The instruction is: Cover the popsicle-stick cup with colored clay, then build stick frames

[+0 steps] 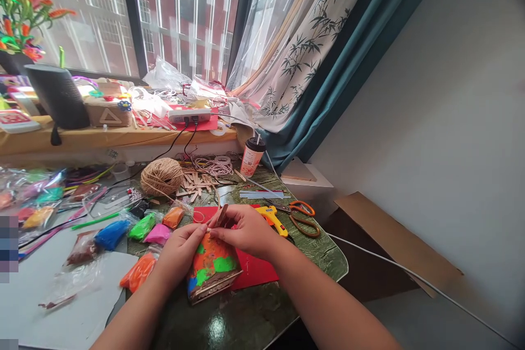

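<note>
Both hands are meeting over the near middle of the desk (229,322): the left hand (180,249) is pinching at the top of a clay-covered piece (215,262), and the right hand (250,229) is gripping a brown strip (222,215) just above it. That one piece, patched in orange, green and blue, is leaning with its wide base towards the near side, and the fingers are hiding its top. One red sheet (256,270) is lying behind and to the right, partly blocked by the piece and the right hand. Crowding the left side, six clay packets are sitting close by: one blue (112,234), one green (143,226), one pink (158,234), one brown (84,247) and two orange, the smaller (173,217) far and the larger (138,272) near, right beside the left forearm. More bags are piling up at the far left, too jumbled to count. Just beyond the right hand, one yellow glue gun (273,217) is lying, with one pair of scissors (292,209) to its right. Farther off, one ball of twine (161,176) is sitting left of a heap of wooden sticks (199,183), overlapping too much for counting, and one lidded cup (252,158) is standing to the right. On the far windowsill (24,142), one power strip (178,116) is feeding two black cables, and one dark speaker (57,95) is standing left.
</note>
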`<state>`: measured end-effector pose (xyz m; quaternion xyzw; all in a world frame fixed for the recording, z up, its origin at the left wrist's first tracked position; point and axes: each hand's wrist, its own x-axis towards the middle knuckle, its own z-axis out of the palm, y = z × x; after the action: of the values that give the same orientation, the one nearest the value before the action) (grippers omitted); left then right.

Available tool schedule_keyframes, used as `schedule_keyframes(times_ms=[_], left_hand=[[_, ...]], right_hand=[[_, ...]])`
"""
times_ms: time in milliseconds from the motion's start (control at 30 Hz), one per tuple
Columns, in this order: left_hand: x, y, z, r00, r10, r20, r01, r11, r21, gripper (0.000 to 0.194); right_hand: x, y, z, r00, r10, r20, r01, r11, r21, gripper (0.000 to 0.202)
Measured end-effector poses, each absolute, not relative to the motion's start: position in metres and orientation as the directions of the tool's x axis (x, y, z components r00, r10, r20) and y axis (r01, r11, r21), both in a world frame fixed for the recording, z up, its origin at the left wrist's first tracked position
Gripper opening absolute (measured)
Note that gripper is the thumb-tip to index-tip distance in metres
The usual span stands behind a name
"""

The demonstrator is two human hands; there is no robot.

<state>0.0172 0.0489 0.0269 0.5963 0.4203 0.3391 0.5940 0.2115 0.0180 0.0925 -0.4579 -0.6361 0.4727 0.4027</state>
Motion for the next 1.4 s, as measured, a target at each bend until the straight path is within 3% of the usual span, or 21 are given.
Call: schedule_keyframes(times_ms=[233,333,433,700,933,1200,1400], left_hand=[[0.017,0.049,0.031,0.419,0.904,-0.087,0.126,0.037,0.991,0.060],[0.017,0.049,0.031,0.401,0.911,-0.094,0.156,0.033,0.987,0.061],[0.017,0.049,0.029,0.388,0.916,-0.102,0.172,0.036,0.984,0.062],[0.020,0.046,0.027,0.367,0.926,-0.087,0.153,0.032,0.988,0.064],[0.021,0.046,0.027,0.372,0.926,-0.069,0.146,0.015,0.989,0.062],[0.022,0.043,0.030,0.369,0.929,-0.038,0.156,-0.021,0.988,0.057],[0.023,0.043,0.026,0.371,0.928,-0.029,0.140,-0.026,0.990,0.054]], right_hand=[[0.210,0.014,0.097,-0.295,0.935,0.197,0.272,0.279,-0.921,0.010],[0.211,0.004,0.096,-0.106,0.964,0.242,0.212,0.260,-0.942,0.012],[0.211,-0.007,0.091,0.057,0.992,0.116,0.064,0.112,-0.992,0.023],[0.206,-0.023,0.090,-0.070,0.993,-0.093,-0.145,-0.103,-0.984,0.053],[0.202,-0.026,0.076,0.012,1.000,-0.026,0.034,-0.027,-0.999,0.054],[0.203,-0.015,0.079,-0.046,0.997,0.062,0.299,0.073,-0.951,0.045],[0.204,-0.015,0.074,-0.072,0.995,0.068,0.355,0.089,-0.931,0.044]])
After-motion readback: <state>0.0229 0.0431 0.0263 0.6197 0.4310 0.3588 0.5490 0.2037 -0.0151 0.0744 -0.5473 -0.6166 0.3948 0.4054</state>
